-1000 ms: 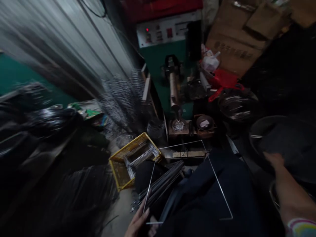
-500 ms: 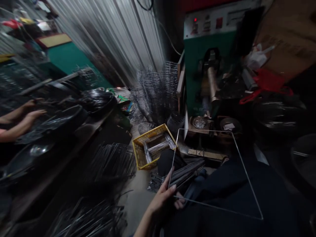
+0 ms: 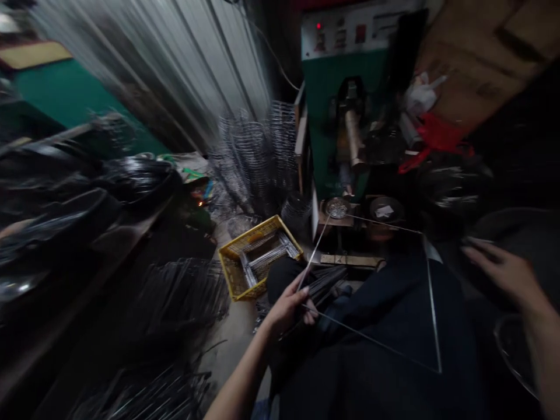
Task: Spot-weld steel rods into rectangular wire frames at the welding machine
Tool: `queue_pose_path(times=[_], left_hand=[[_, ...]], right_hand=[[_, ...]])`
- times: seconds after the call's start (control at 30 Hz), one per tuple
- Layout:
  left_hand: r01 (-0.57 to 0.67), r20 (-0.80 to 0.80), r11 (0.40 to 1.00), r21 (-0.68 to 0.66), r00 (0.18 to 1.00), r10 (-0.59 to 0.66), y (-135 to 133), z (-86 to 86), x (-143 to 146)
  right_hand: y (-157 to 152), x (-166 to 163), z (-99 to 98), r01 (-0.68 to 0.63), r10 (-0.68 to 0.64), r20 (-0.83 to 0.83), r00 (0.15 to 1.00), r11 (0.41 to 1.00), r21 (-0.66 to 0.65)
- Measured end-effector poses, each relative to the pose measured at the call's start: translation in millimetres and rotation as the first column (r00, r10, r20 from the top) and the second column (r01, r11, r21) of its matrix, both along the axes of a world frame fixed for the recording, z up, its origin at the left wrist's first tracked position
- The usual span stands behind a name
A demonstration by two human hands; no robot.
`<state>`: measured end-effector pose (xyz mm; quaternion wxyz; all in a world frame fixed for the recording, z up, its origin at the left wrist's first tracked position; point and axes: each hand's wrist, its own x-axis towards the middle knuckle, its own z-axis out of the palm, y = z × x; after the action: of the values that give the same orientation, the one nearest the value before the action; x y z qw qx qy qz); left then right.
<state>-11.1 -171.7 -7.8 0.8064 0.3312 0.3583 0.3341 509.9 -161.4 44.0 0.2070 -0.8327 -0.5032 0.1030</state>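
My left hand (image 3: 289, 304) is closed on one corner of a thin square wire frame (image 3: 433, 309) that lies tilted over my dark-trousered lap. My right hand (image 3: 503, 271) hovers at the right with its fingers spread and holds nothing; it is near a dark round basin (image 3: 520, 233). The frame's far edge reaches toward a small metal dish (image 3: 336, 207) at the foot of a green machine (image 3: 345, 99).
A yellow crate (image 3: 258, 254) with metal pieces sits on the floor ahead. Stacks of wire racks (image 3: 258, 157) lean against a corrugated wall. Dark bundles of wire fill the left bench and the floor. Cardboard boxes (image 3: 476, 64) and a red bag (image 3: 435, 137) are at the upper right.
The view has swung a little to the right. My left hand has tilted the wire frame toward the machine. My right hand has come back into view at the right.
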Motion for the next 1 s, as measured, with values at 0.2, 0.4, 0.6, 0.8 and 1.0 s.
queue_pose_path(times=[0.2, 0.4, 0.6, 0.8, 1.0], left_hand=[[0.186, -0.066, 0.979, 0.083, 0.981, -0.180, 70.6, 10.8, 23.9], [0.106, -0.093, 0.988, 0.113, 0.991, -0.096, 104.5, 17.1, 56.9], [-0.078, -0.038, 0.995, 0.067, 0.996, 0.081, 85.3, 7.6, 96.0], [0.062, -0.024, 0.998, 0.033, 0.998, -0.061, 17.4, -1.0, 116.0], [0.032, -0.045, 0.999, 0.029, 0.998, -0.031, 5.8, -5.5, 88.2]], right_hand=[[52.2, -22.8, 3.3, -0.135, 0.134, -0.012, 0.991, 0.990, -0.034], [45.6, -15.6, -17.7, -0.165, 0.164, -0.591, 0.790, 0.985, 0.053], [20.4, -19.8, -31.8, 0.129, -0.016, -0.814, 0.581, 0.989, 0.073], [30.2, -23.3, -42.0, 0.376, -0.041, -0.812, 0.582, 0.899, 0.224], [28.3, -46.9, -44.2, 0.336, 0.042, -0.788, 0.614, 0.890, 0.309]])
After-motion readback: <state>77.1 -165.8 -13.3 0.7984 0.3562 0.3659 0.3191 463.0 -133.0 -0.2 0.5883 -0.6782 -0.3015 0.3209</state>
